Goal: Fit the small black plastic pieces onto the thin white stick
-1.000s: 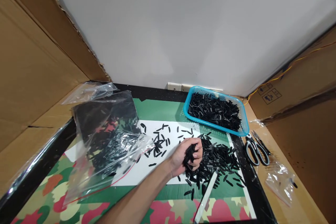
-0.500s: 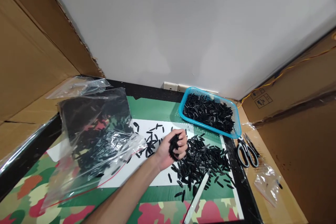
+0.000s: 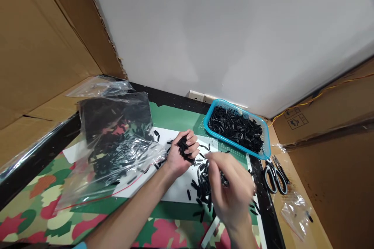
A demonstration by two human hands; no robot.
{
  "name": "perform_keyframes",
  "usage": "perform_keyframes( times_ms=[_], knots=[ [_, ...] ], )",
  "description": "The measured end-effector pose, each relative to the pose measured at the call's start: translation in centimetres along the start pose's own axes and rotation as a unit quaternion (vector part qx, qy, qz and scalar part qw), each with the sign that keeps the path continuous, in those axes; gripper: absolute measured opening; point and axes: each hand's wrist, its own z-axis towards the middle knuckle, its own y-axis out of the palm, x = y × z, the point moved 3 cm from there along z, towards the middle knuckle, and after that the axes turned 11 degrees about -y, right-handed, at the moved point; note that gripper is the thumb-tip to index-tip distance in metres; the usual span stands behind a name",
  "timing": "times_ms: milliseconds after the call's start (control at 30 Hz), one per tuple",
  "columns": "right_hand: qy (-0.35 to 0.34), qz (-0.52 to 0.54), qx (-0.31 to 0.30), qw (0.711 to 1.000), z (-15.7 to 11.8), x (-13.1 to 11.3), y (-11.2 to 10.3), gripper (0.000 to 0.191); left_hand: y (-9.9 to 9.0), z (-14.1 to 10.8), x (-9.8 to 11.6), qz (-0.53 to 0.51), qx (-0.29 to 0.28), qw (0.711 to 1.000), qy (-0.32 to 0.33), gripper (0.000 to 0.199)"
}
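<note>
My left hand (image 3: 182,153) is palm up near the middle, its fingers curled round a clump of small black strips (image 3: 183,147). To its right my right hand (image 3: 230,186) hangs over a pile of the same black strips (image 3: 203,181), slightly blurred. Its thumb and forefinger come together at the tips; anything between them is too blurred to make out. More loose strips lie on the white sheet (image 3: 182,190) beneath both hands. A pale, narrow flat tool (image 3: 209,234) juts out below the right wrist, its upper end hidden.
A blue plastic basket (image 3: 208,124) full of black strips stands behind the right hand. Scissors (image 3: 274,179), a pointed metal tool (image 3: 280,169) and a small clear bag (image 3: 296,214) lie at the right. A large zip bag (image 3: 117,144) covers the left side. Cardboard (image 3: 37,39) flanks the table.
My right hand has come into view over the pile. My left hand, still closed round its strips, sits slightly further left and up; the whole view has shifted a little.
</note>
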Motion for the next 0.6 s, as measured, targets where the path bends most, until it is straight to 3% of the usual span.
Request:
perform_keyframes(
  times_ms=[100,200,467,600],
  knots=[
    [0.072,-0.06,-0.12,0.988,0.3,3.5,2.5,0.017,0.0,-0.1,0.3,-0.002,0.002,1.0,0.009,0.028],
    [0.127,-0.074,-0.146,0.978,-0.7,6.4,4.2,0.018,0.0,-0.2,0.5,-0.011,0.008,1.0,0.013,0.029],
    [0.154,-0.004,-0.141,0.978,-1.9,7.2,5.0,0.013,0.0,0.0,0.2,0.022,0.022,1.0,-0.001,0.027],
    [0.168,0.079,-0.062,0.981,-1.3,6.9,3.6,0.012,0.0,0.1,0.0,0.048,0.031,0.998,-0.018,0.027]
  ],
)
